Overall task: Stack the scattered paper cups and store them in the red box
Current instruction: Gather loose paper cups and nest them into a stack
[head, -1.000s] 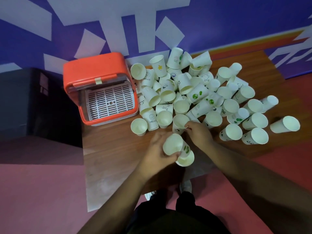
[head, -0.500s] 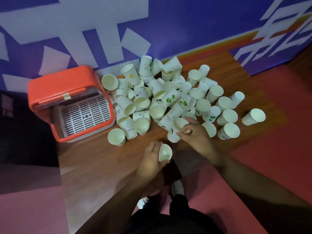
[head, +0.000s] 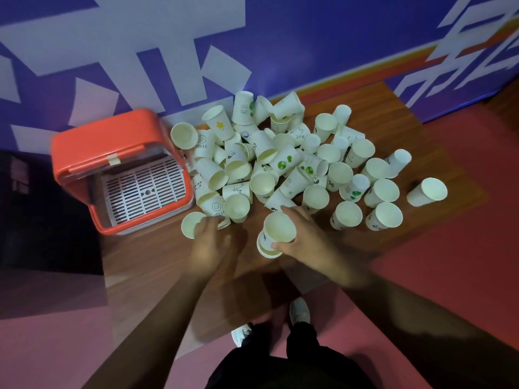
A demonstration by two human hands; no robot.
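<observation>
The person stood at the near edge of the table (head: 157, 262), both arms reaching over it. The right hand (head: 304, 237) held a short stack (head: 276, 234) of what looked like two nested cups, mouth up and tilted toward the person, with the thumb on the near side and the fingers (head: 292, 211) curled round the far side. The left hand (head: 210, 242) reached to a single cup (head: 191, 224) lying just beside the front corner of the red box (head: 106, 136). Its fingers lay against that cup, but the blur kept me from telling whether they had closed round it.

The pile of paper cups (head: 280, 164) lay scattered across the table to the right of the box, most on their sides, a few upright. The box sat open at the left, a white slotted tray (head: 143, 189) showing inside and no cups in it.

I judged the cups very light and thin-walled, easy to crush or to knock rolling. They would be best taken round the body below the rim with a gentle hold, then slid straight in so they nest without jamming.
</observation>
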